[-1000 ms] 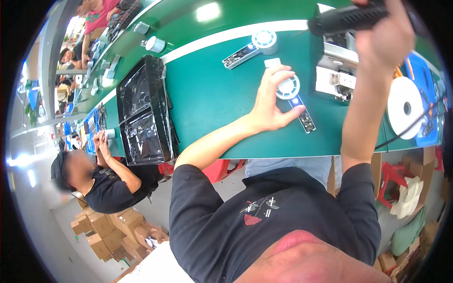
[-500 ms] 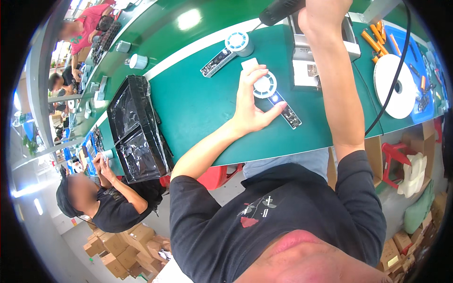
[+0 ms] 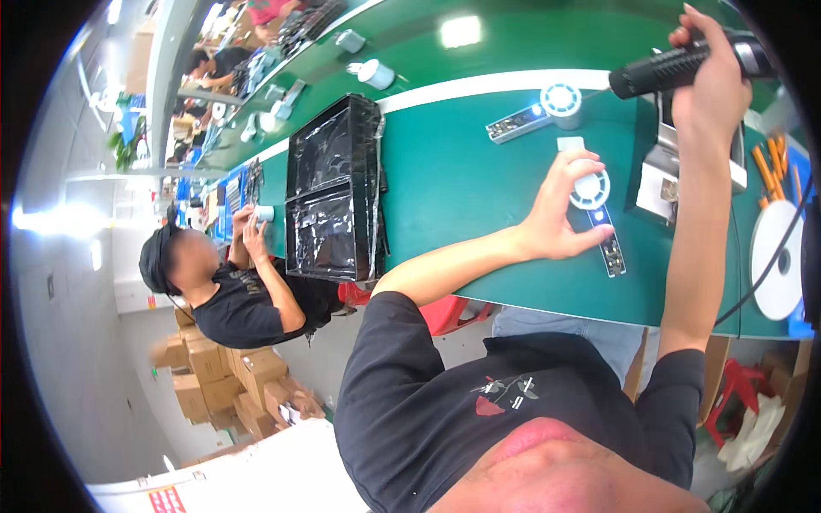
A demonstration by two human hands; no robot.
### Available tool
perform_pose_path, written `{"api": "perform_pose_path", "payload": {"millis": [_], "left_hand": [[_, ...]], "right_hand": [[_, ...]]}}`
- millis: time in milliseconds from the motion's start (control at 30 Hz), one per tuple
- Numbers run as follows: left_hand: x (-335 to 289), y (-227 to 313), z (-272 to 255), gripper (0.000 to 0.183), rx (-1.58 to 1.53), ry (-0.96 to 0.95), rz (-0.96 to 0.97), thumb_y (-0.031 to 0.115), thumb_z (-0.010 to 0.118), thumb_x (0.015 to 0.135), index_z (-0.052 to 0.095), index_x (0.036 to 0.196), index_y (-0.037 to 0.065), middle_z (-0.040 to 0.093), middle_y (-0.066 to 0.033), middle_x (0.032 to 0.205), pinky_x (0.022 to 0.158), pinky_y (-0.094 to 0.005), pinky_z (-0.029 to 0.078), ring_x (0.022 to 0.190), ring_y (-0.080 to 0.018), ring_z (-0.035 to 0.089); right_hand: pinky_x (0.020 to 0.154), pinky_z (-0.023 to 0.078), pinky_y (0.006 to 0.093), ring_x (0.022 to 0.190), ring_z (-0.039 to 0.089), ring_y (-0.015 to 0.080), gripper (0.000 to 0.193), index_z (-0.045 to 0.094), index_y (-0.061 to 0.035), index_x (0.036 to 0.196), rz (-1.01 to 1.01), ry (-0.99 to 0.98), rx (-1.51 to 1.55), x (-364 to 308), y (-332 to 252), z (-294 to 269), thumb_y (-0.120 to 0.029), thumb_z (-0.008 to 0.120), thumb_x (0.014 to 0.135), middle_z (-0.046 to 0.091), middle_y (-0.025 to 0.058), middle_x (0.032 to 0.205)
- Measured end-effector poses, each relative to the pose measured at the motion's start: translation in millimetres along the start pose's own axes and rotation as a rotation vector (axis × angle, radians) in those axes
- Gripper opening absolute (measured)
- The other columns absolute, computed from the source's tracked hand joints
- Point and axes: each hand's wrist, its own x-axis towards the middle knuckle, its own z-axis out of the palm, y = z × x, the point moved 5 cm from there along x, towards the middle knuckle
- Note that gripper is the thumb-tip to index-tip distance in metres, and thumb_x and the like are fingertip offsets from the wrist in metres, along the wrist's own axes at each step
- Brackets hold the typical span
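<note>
My left hand (image 3: 556, 221) is closed round a white handheld fan (image 3: 590, 186) lying on the green mat. Its fingers curve over the round slotted head, and the thumb presses near the narrow handle, where a bare circuit board (image 3: 612, 255) shows a small glowing light. In my right hand (image 3: 711, 96) is a black electric screwdriver (image 3: 658, 73), held level above the bench. Its thin bit points left toward a second fan (image 3: 561, 104) farther back; whether they touch I cannot tell. This second fan also has an exposed board and a bright light.
A black plastic-lined tray (image 3: 332, 192) stands to the left. On the right are a metal fixture (image 3: 657, 184), a white reel (image 3: 774, 261) and several orange-handled tools (image 3: 770, 171). A co-worker (image 3: 248, 278) sits at the left, holding a white part. White cups (image 3: 375, 73) stand at the back.
My view has swung left, so the bench appears farther right. More of the screwdriver and right hand shows. A light now glows on the second fan. My left hand keeps its hold.
</note>
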Motion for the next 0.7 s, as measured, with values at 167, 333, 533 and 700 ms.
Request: {"api": "perform_pose_path", "payload": {"millis": [167,333,533,700], "left_hand": [[-5.9,2.8,-3.7,0.084,0.02,0.02,-0.021,0.018,0.091,0.07,0.049,0.142,0.005,0.05,-0.0235,0.139,0.108,-0.0498,0.046,0.125,-0.0408,0.055],[-5.3,2.7,-3.7,0.084,0.032,0.02,-0.037,0.016,0.09,0.07,0.049,0.143,0.005,0.049,-0.0226,0.139,0.107,-0.0485,0.046,0.125,-0.0401,0.054],[-3.7,0.1,-3.0,0.085,-0.022,-0.012,-0.03,0.017,0.092,0.074,0.047,0.145,0.006,0.049,-0.0221,0.142,0.11,-0.0474,0.045,0.129,-0.0379,0.054],[-2.9,-0.2,-0.3,0.083,-0.02,-0.017,-0.029,0.019,0.091,0.075,0.048,0.144,0.005,0.049,-0.022,0.141,0.109,-0.0472,0.046,0.128,-0.0384,0.054]], "right_hand": [[0.076,0.058,0.0338,0.078,0.067,0.0211,0.016,0.069,0.0085,0.094,0.001,0.035,-0.064,-33.4,-6.6,20.7,0.001,0.082,0.087,0.069,0.0137,0.092],[0.077,0.059,0.0325,0.079,0.066,0.0203,0.017,0.068,0.0081,0.095,0.019,0.035,-0.08,-31.7,-8.8,22.9,0.001,0.081,0.088,0.068,0.0136,0.092],[0.08,0.063,0.0354,0.076,0.069,0.0211,0.022,0.069,0.007,0.098,-0.002,-0.023,-0.063,-18.7,-1.8,13.1,-0.003,0.085,0.087,0.071,0.0153,0.093],[0.086,0.062,0.0363,0.084,0.068,0.0216,0.019,0.069,0.0072,0.103,0.033,-0.056,-0.146,4.1,3.3,-2.2,-0.005,0.079,0.093,0.068,0.0152,0.099]]}}
